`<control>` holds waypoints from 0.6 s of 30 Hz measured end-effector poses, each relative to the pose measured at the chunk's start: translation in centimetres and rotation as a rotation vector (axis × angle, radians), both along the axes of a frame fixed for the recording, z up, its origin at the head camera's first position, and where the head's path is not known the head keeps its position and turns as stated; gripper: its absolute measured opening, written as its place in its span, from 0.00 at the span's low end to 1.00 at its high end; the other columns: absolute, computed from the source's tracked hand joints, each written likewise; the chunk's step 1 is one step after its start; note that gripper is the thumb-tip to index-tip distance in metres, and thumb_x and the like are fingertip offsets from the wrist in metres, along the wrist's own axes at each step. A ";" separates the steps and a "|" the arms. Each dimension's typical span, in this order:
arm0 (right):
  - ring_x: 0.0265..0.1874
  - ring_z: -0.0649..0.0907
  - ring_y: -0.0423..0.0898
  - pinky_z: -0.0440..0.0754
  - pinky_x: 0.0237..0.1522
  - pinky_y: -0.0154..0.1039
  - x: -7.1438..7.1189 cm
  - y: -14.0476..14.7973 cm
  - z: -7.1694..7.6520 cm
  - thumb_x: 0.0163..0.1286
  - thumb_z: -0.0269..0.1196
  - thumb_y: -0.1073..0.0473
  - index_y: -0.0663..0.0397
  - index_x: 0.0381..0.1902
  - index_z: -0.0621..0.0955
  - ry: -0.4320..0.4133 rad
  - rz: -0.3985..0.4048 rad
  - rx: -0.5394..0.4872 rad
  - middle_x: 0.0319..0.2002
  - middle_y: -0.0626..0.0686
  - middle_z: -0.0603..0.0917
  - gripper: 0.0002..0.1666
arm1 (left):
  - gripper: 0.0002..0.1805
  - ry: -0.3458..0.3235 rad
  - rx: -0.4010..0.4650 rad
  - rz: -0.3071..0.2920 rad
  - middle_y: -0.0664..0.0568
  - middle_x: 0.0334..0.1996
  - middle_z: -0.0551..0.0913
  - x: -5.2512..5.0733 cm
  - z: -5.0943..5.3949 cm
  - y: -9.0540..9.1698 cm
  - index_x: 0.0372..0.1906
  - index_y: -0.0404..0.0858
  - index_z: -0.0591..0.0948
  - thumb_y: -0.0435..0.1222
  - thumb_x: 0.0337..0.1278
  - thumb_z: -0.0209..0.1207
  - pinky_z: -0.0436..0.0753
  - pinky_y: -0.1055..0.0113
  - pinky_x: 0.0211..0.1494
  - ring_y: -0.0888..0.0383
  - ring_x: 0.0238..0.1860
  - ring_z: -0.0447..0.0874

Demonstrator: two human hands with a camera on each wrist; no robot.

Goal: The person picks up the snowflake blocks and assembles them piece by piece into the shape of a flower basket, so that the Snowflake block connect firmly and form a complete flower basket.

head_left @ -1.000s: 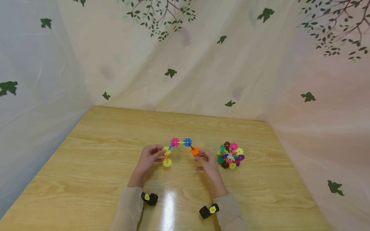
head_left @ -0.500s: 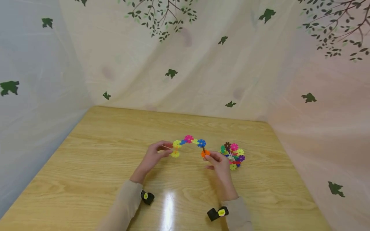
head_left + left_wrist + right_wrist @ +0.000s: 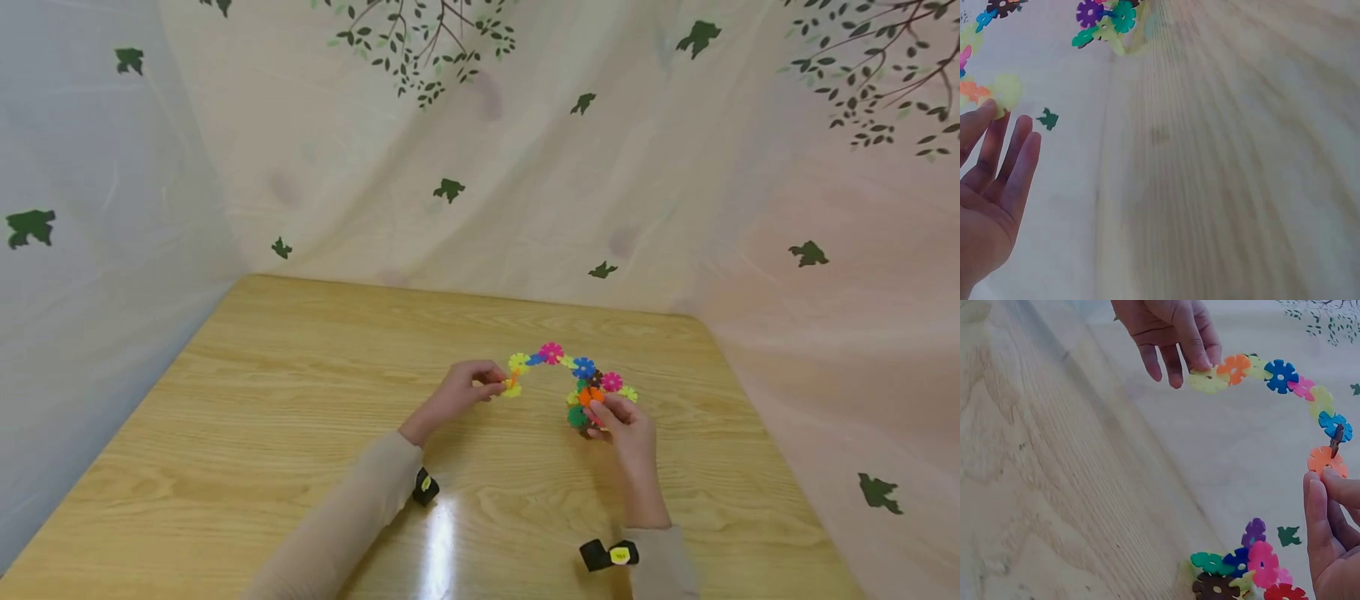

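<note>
Both hands hold up a curved chain of snowflake-shaped interlocking discs above the table. My left hand pinches the yellow disc at one end, its other fingers spread loosely in the left wrist view. At the other end, my right hand pinches an orange disc between thumb and fingers. Pink, yellow, blue and brown discs link the two ends in an arch. Just behind the right hand sits a clustered structure of colourful discs, partly covered by that hand in the head view.
The wooden table has a light reflection near its front. A pale cloth backdrop with leaf and bird prints stands behind and at both sides. Black wrist cameras are worn at the cuffs.
Both hands have carried the disc chain to the right, so its orange end now overlaps the cluster in the head view. The left hand's grip has shifted to the end yellow disc.
</note>
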State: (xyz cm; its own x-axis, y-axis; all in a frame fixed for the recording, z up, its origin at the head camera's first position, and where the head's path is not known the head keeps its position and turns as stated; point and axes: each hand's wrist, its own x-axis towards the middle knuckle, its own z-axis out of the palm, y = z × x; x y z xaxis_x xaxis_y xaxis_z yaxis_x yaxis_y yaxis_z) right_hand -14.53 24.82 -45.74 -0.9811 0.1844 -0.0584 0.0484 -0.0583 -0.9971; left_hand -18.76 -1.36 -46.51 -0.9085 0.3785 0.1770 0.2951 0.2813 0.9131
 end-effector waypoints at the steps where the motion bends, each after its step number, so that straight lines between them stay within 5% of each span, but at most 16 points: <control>1: 0.27 0.86 0.35 0.86 0.26 0.28 -0.1 0.3 0.1 0.66 0.63 0.67 0.36 0.25 0.83 -0.002 -0.024 -0.007 0.24 0.37 0.85 0.17 | 0.06 0.012 -0.004 0.002 0.40 0.36 0.84 -0.3 0.1 0.5 0.39 0.33 0.82 0.32 0.64 0.59 0.86 0.69 0.38 0.49 0.38 0.82; 7: 0.25 0.85 0.32 0.85 0.24 0.27 -0.8 2.3 0.3 0.64 0.65 0.67 0.37 0.25 0.84 0.034 -0.166 -0.011 0.23 0.35 0.85 0.16 | 0.03 0.060 -0.009 0.017 0.42 0.36 0.84 -1.8 0.1 4.1 0.37 0.32 0.81 0.29 0.63 0.58 0.85 0.74 0.36 0.58 0.35 0.81; 12: 0.27 0.83 0.28 0.84 0.27 0.24 -1.2 3.7 -0.1 0.62 0.68 0.61 0.46 0.33 0.85 0.074 -0.286 0.092 0.24 0.31 0.84 0.03 | 0.03 0.120 -0.044 0.022 0.43 0.36 0.84 -2.8 -0.2 6.9 0.36 0.33 0.81 0.29 0.63 0.58 0.83 0.78 0.34 0.60 0.35 0.80; 18: 0.28 0.82 0.25 0.83 0.29 0.21 -1.6 4.9 -0.9 0.63 0.66 0.60 0.65 0.45 0.82 0.085 -0.359 0.145 0.25 0.28 0.82 0.15 | 0.04 0.079 -0.047 0.030 0.43 0.38 0.84 -3.8 -0.5 9.3 0.36 0.32 0.81 0.28 0.64 0.56 0.84 0.78 0.34 0.58 0.37 0.82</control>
